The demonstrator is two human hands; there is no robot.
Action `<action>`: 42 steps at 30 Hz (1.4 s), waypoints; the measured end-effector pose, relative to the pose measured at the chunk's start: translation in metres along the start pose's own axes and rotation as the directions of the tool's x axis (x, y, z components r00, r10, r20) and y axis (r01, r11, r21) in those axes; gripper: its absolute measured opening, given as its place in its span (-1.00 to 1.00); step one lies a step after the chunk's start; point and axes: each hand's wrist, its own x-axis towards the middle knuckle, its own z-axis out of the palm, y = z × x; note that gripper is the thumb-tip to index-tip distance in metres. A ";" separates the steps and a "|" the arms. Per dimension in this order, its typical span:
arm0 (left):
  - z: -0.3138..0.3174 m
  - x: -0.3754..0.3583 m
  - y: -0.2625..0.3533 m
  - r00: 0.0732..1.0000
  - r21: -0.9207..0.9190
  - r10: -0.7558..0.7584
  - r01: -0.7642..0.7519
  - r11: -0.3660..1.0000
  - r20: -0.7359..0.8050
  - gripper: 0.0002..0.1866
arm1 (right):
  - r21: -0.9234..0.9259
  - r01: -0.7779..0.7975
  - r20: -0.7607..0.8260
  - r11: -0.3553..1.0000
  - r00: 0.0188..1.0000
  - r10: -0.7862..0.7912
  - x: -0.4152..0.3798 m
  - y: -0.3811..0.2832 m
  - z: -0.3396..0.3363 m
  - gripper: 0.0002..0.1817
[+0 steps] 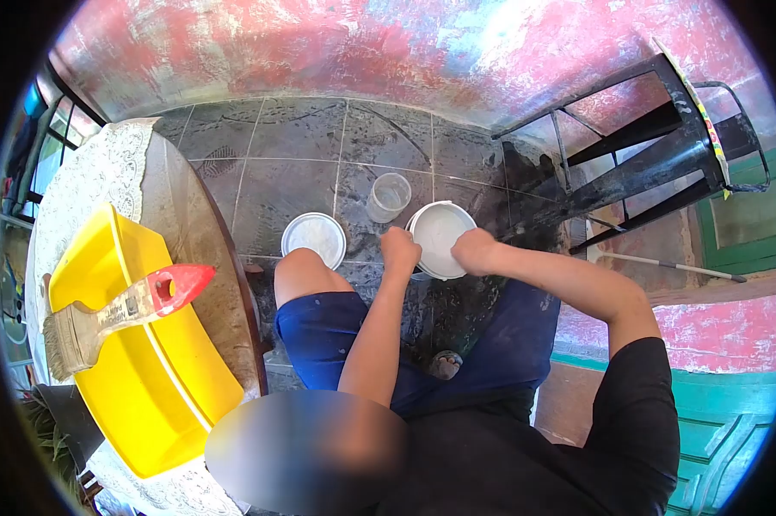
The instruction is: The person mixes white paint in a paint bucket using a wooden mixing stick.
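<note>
Head view, nearest first: a yellow tray [186, 370] sits on the table [177, 185] to the left, its long axis slanting from upper left to lower right. A brush [130, 316] lies across it, bristles pointing left and slightly down, red handle end pointing right and up. Beyond the blue shorts [323, 331], the left hand [401, 251] is clenched on the left side of a white bucket's rim, and the right hand [476, 252] grasps the rim's right side. The bucket [442, 239] is between the two hands, its round mouth facing up toward the camera and its long axis close to upright; its base is hidden, so I cannot tell whether it touches the floor [293, 138]. A white lid [313, 234] lies left of it, partly behind the knee. Just beyond the left hand stands a clear cup [390, 196], mouth up. Farther right is a black chair [693, 142]; the pink wall [319, 47] is behind.
</note>
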 end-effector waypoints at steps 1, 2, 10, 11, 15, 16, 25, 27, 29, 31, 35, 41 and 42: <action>0.000 0.000 -0.001 1.000 0.001 -0.002 0.002 1.000 0.000 -0.94 | 0.073 0.066 0.012 0.995 0.998 -0.067 0.004 -0.009 -0.004 -0.86; 0.000 0.000 -0.001 1.000 -0.003 0.005 -0.005 1.000 -0.008 -0.95 | 0.075 0.067 0.012 0.995 0.998 -0.068 0.013 -0.015 -0.009 -0.86; 0.009 0.000 -0.011 0.996 -0.048 0.045 -0.048 0.998 -0.073 -0.96 | 0.027 -0.111 -0.151 0.993 0.982 0.114 0.037 0.032 -0.014 -0.80; 0.011 0.001 -0.012 0.992 -0.053 0.071 -0.077 0.996 -0.107 -0.96 | 0.025 -0.111 -0.150 0.994 0.982 0.113 0.030 0.035 -0.008 -0.80; 0.014 0.007 -0.021 0.993 -0.032 0.087 -0.089 0.996 -0.075 -0.96 | 0.124 -0.091 0.053 0.988 0.995 0.085 0.012 0.014 0.001 -0.83; 0.011 0.008 -0.019 0.993 -0.030 0.090 -0.092 0.995 -0.075 -0.96 | 0.209 -0.057 0.066 0.976 0.997 0.045 0.016 0.006 -0.002 -0.81; 0.020 0.008 -0.022 0.986 -0.063 0.058 -0.069 0.996 -0.155 -0.94 | 0.121 -0.127 -0.160 0.984 0.976 0.146 0.031 0.045 -0.010 -0.81; 0.012 0.004 -0.015 0.993 -0.053 0.052 -0.058 0.997 -0.107 -0.95 | 0.147 -0.159 -0.050 0.976 0.985 0.168 0.015 0.046 -0.002 -0.81; 0.006 0.001 -0.009 0.997 -0.039 0.054 -0.056 0.998 -0.062 -0.96 | 0.184 -0.133 0.033 0.974 0.991 0.129 0.001 0.027 0.001 -0.81; 0.001 0.002 -0.005 0.998 -0.022 0.057 -0.058 0.998 -0.021 -0.97 | 0.222 -0.109 0.109 0.969 0.990 0.086 0.002 0.013 0.002 -0.80; -0.003 0.002 -0.001 1.000 -0.013 0.021 -0.021 1.000 0.017 -0.96 | 0.397 0.010 -0.051 0.918 0.999 0.011 0.029 0.002 -0.010 -0.67; 0.008 0.006 -0.016 0.999 -0.001 0.028 -0.028 1.000 -0.025 -0.91 | 0.177 -0.117 -0.219 0.977 0.963 0.155 0.030 0.052 -0.001 -0.82; 0.010 0.005 -0.017 0.996 -0.024 0.059 -0.060 0.998 -0.073 -0.89 | 0.168 -0.137 -0.133 0.976 0.978 0.160 0.019 0.050 0.003 -0.82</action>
